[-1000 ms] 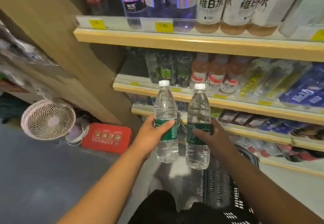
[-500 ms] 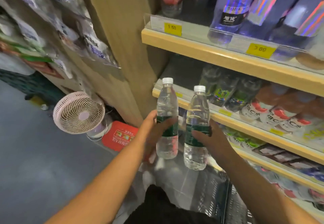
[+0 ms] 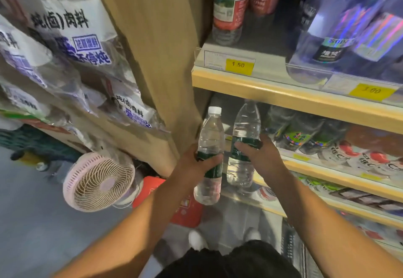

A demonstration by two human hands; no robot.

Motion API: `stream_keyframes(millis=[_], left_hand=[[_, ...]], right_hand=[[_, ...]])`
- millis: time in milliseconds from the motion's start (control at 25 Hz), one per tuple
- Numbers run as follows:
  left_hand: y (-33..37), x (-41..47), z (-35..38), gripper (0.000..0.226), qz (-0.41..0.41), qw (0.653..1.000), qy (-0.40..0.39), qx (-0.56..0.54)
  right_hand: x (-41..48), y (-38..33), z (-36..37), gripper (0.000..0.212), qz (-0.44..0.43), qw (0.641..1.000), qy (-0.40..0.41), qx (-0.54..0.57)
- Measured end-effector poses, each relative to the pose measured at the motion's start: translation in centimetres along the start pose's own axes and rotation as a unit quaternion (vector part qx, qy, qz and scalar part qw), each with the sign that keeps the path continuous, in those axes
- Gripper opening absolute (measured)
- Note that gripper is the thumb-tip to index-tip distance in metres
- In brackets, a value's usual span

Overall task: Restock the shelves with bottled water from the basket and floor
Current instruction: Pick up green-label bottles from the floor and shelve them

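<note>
I hold two clear water bottles with dark green labels, both upright. My left hand (image 3: 196, 164) grips the left bottle (image 3: 210, 138) round its label; its white cap shows. My right hand (image 3: 259, 158) grips the right bottle (image 3: 246, 125), whose top reaches under the wooden shelf edge (image 3: 283, 94) and into the left end of the second shelf. Other drink bottles (image 3: 305, 134) stand on that shelf just right of it. The dark basket (image 3: 292, 247) shows only in part at the lower right by my legs.
A wooden side panel (image 3: 157, 60) stands just left of the shelves, hung with plastic packets (image 3: 65, 44). A pink fan (image 3: 98, 182) and a red box (image 3: 185, 208) sit on the grey floor. The upper shelf holds red-labelled bottles (image 3: 229, 9) and large dark bottles (image 3: 349, 27).
Both bottles have risen and moved toward the left end of the second shelf. The right bottle's top now goes under the upper shelf edge. My view has swung left and closer.
</note>
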State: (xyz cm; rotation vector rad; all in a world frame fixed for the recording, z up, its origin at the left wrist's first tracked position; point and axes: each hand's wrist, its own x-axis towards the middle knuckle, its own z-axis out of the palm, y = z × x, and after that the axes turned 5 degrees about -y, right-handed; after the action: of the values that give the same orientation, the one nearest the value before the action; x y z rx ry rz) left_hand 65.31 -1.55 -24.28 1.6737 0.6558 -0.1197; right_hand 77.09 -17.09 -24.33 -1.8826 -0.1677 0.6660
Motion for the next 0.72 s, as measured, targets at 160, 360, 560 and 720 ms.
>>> stream_keyframes(millis=[160, 360, 560, 720], left_hand=[[-0.1, 1.3, 0.0, 0.034, -0.021, 0.999, 0.024, -0.014], [-0.5, 1.5, 0.5, 0.043, -0.038, 0.996, 0.074, -0.025], [-0.3, 1.6, 0.9, 0.048, -0.058, 0.993, 0.097, -0.028], [-0.8, 1.8, 1.3, 0.050, -0.069, 0.989, 0.121, -0.052]], right_hand=[[2.6, -2.0, -0.3, 0.023, -0.034, 0.998, -0.004, -0.057], [4.7, -3.1, -0.4, 0.013, -0.043, 0.995, -0.015, -0.090], [6.0, -3.4, -0.2, 0.050, -0.084, 0.990, -0.001, -0.111], [6.5, -3.7, 0.1, 0.058, -0.124, 0.987, 0.021, -0.099]])
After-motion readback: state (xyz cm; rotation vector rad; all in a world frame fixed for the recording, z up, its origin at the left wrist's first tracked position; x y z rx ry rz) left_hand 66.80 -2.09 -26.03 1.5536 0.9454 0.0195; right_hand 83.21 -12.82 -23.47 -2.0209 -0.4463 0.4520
